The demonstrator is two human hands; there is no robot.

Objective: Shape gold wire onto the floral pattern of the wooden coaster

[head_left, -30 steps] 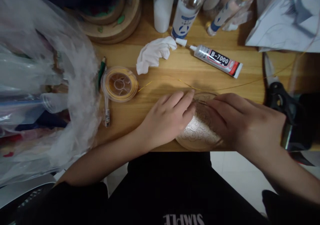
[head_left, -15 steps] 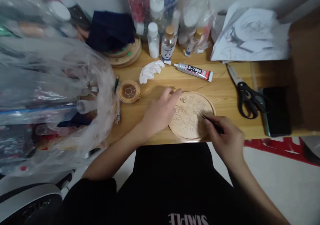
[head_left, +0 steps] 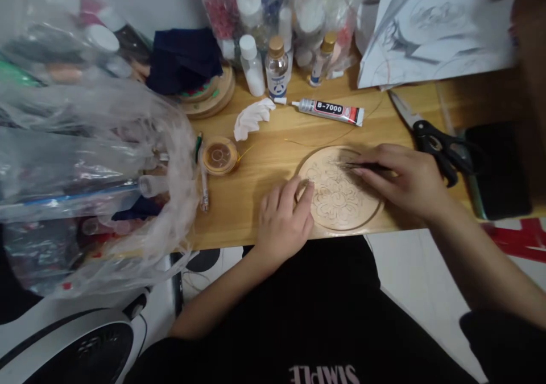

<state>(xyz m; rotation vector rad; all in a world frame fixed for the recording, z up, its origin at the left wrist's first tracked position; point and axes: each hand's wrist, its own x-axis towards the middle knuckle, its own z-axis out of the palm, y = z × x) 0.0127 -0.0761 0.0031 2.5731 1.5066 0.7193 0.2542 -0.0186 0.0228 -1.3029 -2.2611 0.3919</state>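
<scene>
A round wooden disc (head_left: 341,196) with a carved or drawn flower pattern lies near the front edge of the wooden table. At its left rim rests my left hand (head_left: 286,216), thumb and index finger closed together on the rim; the other fingers are curled. My right hand (head_left: 398,179) pinches dark tweezers (head_left: 371,166) over the upper right of the disc, their tips pointing left at the pattern. Whether the tips hold anything is too small to tell. A thin wire (head_left: 311,144) runs behind the disc.
Behind the disc lie a glue tube (head_left: 330,109), white tissue (head_left: 253,118) and small bottles (head_left: 277,71). Black scissors (head_left: 439,145) and a phone (head_left: 499,170) are at the right. A spool (head_left: 219,156) and a large plastic bag (head_left: 166,145) stand left, papers (head_left: 430,31) at the back right.
My left hand has moved from the disc's upper left down to its left rim. My right hand and the tweezers have shifted up toward the disc's upper part. The camera view has tilted.
</scene>
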